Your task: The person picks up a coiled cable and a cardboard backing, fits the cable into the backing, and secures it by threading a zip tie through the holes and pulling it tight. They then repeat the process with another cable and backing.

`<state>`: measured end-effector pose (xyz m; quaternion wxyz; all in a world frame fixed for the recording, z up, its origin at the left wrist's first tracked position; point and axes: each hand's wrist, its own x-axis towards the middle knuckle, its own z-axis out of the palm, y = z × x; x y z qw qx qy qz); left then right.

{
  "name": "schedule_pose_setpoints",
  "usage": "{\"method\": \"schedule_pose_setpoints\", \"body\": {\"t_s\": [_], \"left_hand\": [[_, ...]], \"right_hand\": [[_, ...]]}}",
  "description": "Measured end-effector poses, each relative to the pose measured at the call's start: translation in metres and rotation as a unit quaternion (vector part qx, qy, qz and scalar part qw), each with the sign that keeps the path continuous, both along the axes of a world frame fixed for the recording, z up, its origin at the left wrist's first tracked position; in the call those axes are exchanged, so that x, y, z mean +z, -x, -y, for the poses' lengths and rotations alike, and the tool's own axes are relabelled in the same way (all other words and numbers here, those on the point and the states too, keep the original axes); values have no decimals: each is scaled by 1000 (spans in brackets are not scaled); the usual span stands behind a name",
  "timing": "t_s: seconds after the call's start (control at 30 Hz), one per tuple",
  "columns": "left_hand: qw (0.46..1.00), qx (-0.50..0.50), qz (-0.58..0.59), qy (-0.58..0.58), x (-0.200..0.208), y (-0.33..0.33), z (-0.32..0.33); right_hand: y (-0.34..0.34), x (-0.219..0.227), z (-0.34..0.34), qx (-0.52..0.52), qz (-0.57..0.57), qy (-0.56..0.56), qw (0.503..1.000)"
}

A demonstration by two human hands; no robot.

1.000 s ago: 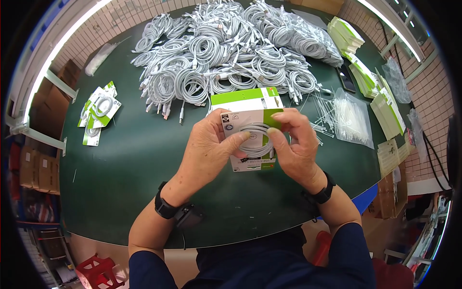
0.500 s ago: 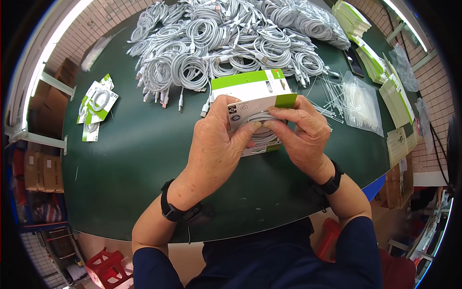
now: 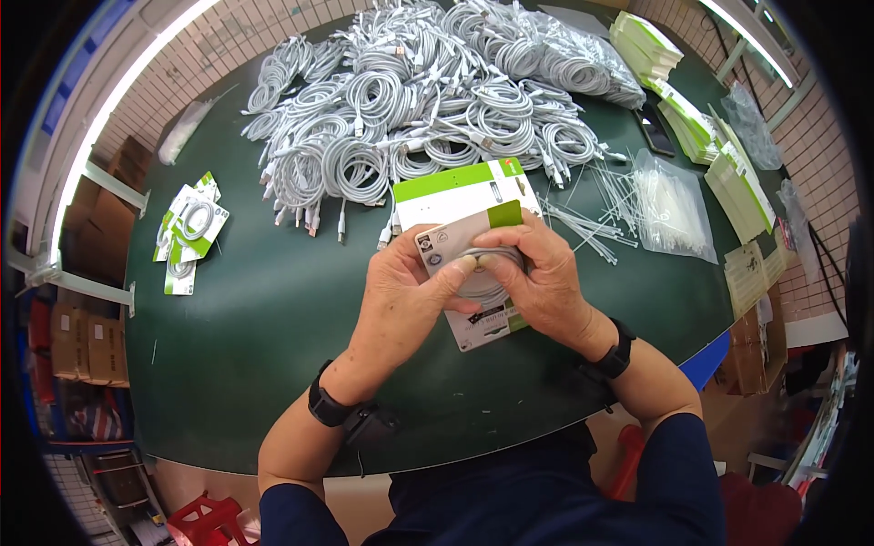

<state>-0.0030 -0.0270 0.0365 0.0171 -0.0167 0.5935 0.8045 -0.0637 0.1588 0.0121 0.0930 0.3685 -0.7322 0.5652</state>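
Between my hands is a white and green packaging card (image 3: 460, 231), tilted, with a coiled grey-white cable (image 3: 488, 289) against its face. My left hand (image 3: 397, 289) grips the card's left edge, its thumb pressed on the coil. My right hand (image 3: 550, 289) pinches the coil and card from the right, thumb tip close to the left thumb. The fingers behind the card are hidden. Just beyond lies more green and white card packaging (image 3: 441, 189), partly covered by the held card.
A large heap of coiled cables (image 3: 382, 100) fills the far side of the green table (image 3: 273, 364). Carded cables (image 3: 193, 223) lie at left. On the right are loose white cable ties (image 3: 583, 229), a bag of ties (image 3: 674, 205), a phone (image 3: 654, 129) and card stacks (image 3: 739, 191).
The held card has come nearer to me and turned, so its printed lower end now shows. Both hands keep their hold on it. The whole view has shifted slightly.
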Motion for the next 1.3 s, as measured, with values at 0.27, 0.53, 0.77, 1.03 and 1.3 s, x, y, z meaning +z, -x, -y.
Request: {"method": "schedule_pose_setpoints", "body": {"t_s": [0.27,0.53,0.77,1.03,1.3], "left_hand": [[990,38,-97,93,10,0,1],[990,13,-92,106,5,3,7],[990,10,-116,76,-4,4,11],[987,23,-133,90,-3,4,7],[986,14,-126,106,-3,3,9]], "right_hand": [[5,-5,-5,55,30,79,995],[20,5,-14,15,-34,142,989],[69,23,-56,-166,84,-136,973],[84,-9,-77,-179,-4,-337,924],[86,-7,-80,-129,95,-363,918]]}}
